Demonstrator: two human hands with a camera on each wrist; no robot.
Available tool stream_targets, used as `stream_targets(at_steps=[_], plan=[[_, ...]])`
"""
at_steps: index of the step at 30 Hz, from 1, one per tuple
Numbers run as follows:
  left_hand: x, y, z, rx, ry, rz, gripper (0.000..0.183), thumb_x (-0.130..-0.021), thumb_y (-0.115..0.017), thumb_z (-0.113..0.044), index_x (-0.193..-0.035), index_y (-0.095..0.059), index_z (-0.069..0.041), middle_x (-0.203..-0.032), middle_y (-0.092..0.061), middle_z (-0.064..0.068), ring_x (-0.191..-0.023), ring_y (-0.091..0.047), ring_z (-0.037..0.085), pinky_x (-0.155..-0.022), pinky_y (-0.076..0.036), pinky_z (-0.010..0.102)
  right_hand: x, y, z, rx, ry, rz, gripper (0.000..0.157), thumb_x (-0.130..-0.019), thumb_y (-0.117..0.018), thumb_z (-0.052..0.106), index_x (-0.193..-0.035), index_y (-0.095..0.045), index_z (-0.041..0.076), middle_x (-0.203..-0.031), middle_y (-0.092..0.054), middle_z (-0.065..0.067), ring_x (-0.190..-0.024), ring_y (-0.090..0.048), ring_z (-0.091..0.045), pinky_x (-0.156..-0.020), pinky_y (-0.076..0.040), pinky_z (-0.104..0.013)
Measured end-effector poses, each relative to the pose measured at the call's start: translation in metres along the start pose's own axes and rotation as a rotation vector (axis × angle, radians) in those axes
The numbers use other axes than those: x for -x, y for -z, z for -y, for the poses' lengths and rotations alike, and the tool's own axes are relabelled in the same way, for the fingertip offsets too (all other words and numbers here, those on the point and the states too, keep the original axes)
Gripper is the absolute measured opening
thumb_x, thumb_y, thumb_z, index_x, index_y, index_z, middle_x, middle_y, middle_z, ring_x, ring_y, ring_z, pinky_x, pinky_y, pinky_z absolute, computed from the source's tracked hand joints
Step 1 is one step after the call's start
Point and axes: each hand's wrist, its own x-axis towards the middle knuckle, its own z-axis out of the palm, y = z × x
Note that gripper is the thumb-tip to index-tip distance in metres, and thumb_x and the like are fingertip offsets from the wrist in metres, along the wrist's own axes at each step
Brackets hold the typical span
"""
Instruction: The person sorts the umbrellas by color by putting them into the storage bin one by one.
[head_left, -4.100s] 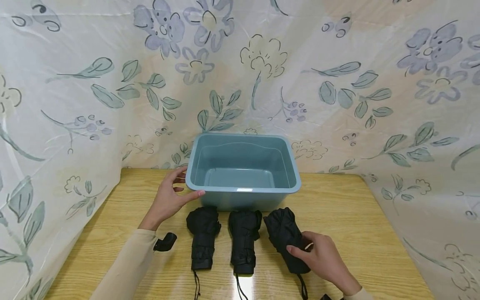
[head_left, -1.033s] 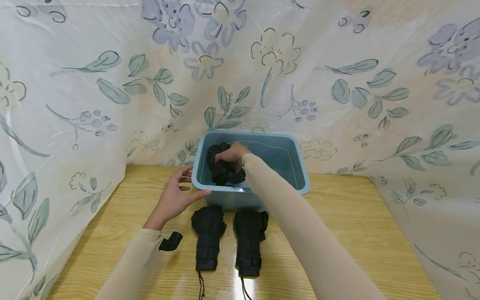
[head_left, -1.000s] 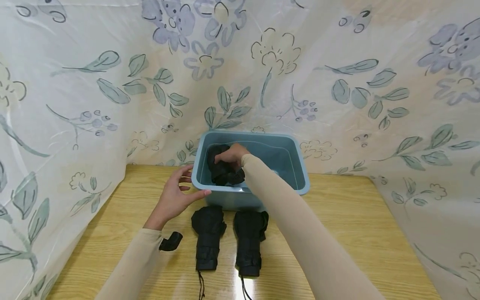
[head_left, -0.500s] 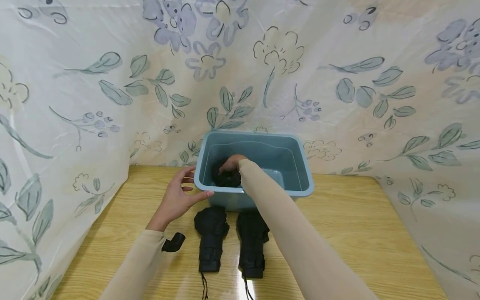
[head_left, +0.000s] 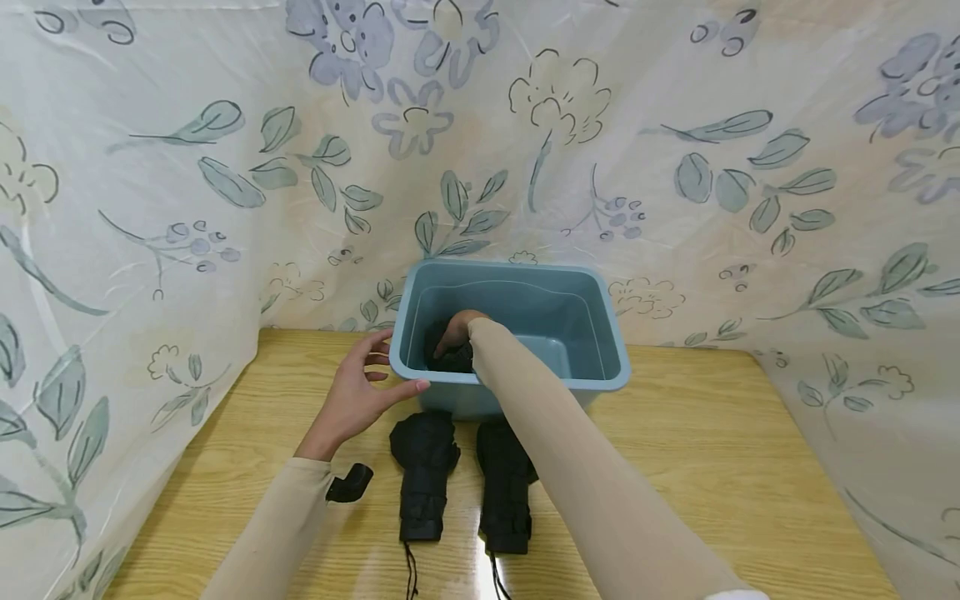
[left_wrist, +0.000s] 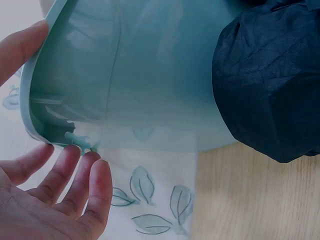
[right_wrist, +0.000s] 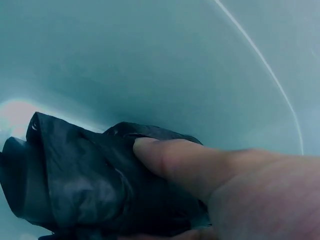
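Observation:
A blue-grey plastic bin point(head_left: 525, 384) stands at the back of the table. Inside its left end, my right hand point(head_left: 459, 329) grips a folded black umbrella point(head_left: 452, 361); in the right wrist view the thumb point(right_wrist: 165, 152) presses on the umbrella's fabric point(right_wrist: 85, 185). Its other fingers are mostly hidden. My left hand point(head_left: 352, 392) spans the bin's front left corner, thumb at the front rim and relaxed fingers at the left side, all right at the rim in the left wrist view. Two more folded black umbrellas, one on the left point(head_left: 423, 479) and one on the right point(head_left: 504, 500), lie in front of the bin.
Cords trail from both umbrellas toward the near table edge. A black wrist camera mount point(head_left: 350, 483) sticks out from the left sleeve. Floral cloth point(head_left: 555, 167) hangs behind and on both sides of the wooden table point(head_left: 705, 450), close behind the bin.
My right hand has carried the rightmost umbrella from the table into the bin's left end and lowered it deeper. The left hand stays at the bin's corner. The head view has shifted slightly.

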Motion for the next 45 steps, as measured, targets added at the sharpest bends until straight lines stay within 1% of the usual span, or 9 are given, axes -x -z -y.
stream_targets(at_steps=[8, 15, 21, 23, 27, 32, 37, 40, 45], plan=[[0.001, 0.000, -0.002, -0.020, 0.006, 0.000, 0.077, -0.078, -0.077, -0.018, -0.141, -0.035, -0.002, -0.121, -0.048, 0.020, -0.108, -0.047, 0.031, -0.089, -0.042, 0.050, 0.006, 0.002, -0.001, -0.078, 0.004, 0.007, 0.044, -0.083, -0.071, 0.034, -0.112, -0.063, 0.002, -0.114, -0.059, -0.010, -0.092, -0.058, -0.025, -0.079, -0.051, -0.038], [0.001, 0.000, -0.003, -0.019, 0.003, -0.004, 0.077, -0.077, -0.078, -0.017, -0.140, -0.036, -0.002, -0.120, -0.048, 0.019, -0.107, -0.047, 0.030, -0.089, -0.042, 0.052, 0.003, 0.012, -0.005, -0.021, -0.004, -0.008, 0.053, -0.080, -0.071, 0.044, -0.115, -0.063, 0.005, -0.117, -0.058, -0.007, -0.097, -0.055, -0.023, -0.083, -0.049, -0.039], [0.001, -0.001, -0.002, -0.002, 0.015, 0.002, 0.077, -0.077, -0.079, -0.019, -0.140, -0.037, -0.003, -0.121, -0.048, 0.021, -0.107, -0.047, 0.031, -0.090, -0.041, 0.054, 0.015, 0.029, -0.004, 0.019, 0.080, -0.009, 0.055, -0.083, -0.067, 0.043, -0.119, -0.058, 0.001, -0.098, -0.065, -0.009, -0.089, -0.062, -0.022, -0.081, -0.051, -0.037], [0.000, -0.001, -0.002, -0.004, 0.020, 0.003, 0.077, -0.076, -0.079, -0.019, -0.139, -0.037, -0.003, -0.121, -0.048, 0.021, -0.107, -0.047, 0.031, -0.090, -0.042, 0.053, 0.021, 0.035, -0.002, 0.036, 0.111, -0.020, 0.055, -0.085, -0.065, 0.042, -0.119, -0.057, 0.000, -0.092, -0.066, -0.010, -0.083, -0.064, -0.021, -0.077, -0.052, -0.034], [0.000, -0.001, -0.003, -0.011, 0.020, 0.004, 0.077, -0.077, -0.079, -0.020, -0.139, -0.037, -0.003, -0.122, -0.048, 0.022, -0.107, -0.047, 0.030, -0.089, -0.042, 0.050, 0.038, 0.044, 0.004, 0.003, 0.139, -0.041, 0.054, -0.085, -0.065, 0.044, -0.113, -0.058, -0.002, -0.093, -0.067, -0.014, -0.076, -0.065, -0.021, -0.068, -0.053, -0.030], [0.000, 0.000, -0.004, -0.011, 0.009, 0.011, 0.077, -0.077, -0.078, -0.019, -0.140, -0.036, -0.003, -0.123, -0.047, 0.022, -0.108, -0.047, 0.031, -0.089, -0.042, 0.050, 0.064, 0.051, 0.005, -0.138, 0.192, -0.040, 0.052, -0.084, -0.066, 0.044, -0.106, -0.059, -0.003, -0.097, -0.066, -0.020, -0.077, -0.067, -0.026, -0.067, -0.055, -0.034], [0.001, 0.001, -0.004, -0.031, 0.005, 0.007, 0.077, -0.078, -0.077, -0.019, -0.141, -0.035, -0.003, -0.123, -0.047, 0.020, -0.108, -0.047, 0.030, -0.088, -0.042, 0.048, 0.089, 0.050, 0.002, -0.264, 0.287, -0.033, 0.046, -0.085, -0.067, 0.041, -0.100, -0.059, -0.002, -0.094, -0.066, -0.020, -0.076, -0.068, -0.027, -0.067, -0.056, -0.036], [0.001, 0.001, -0.004, -0.029, 0.015, 0.003, 0.077, -0.078, -0.077, -0.019, -0.141, -0.035, -0.003, -0.123, -0.047, 0.021, -0.108, -0.047, 0.030, -0.088, -0.042, 0.048, 0.105, 0.047, -0.004, -0.279, 0.359, -0.077, 0.041, -0.085, -0.067, 0.042, -0.095, -0.066, 0.001, -0.089, -0.068, -0.015, -0.073, -0.068, -0.024, -0.067, -0.056, -0.034], [0.001, -0.001, -0.005, -0.028, 0.022, 0.005, 0.077, -0.078, -0.078, -0.021, -0.140, -0.036, -0.003, -0.123, -0.047, 0.022, -0.108, -0.047, 0.031, -0.088, -0.043, 0.047, 0.137, 0.040, -0.018, -0.276, 0.452, -0.207, 0.033, -0.083, -0.068, 0.045, -0.091, -0.072, 0.013, -0.084, -0.069, -0.004, -0.074, -0.067, -0.018, -0.069, -0.054, -0.032]])
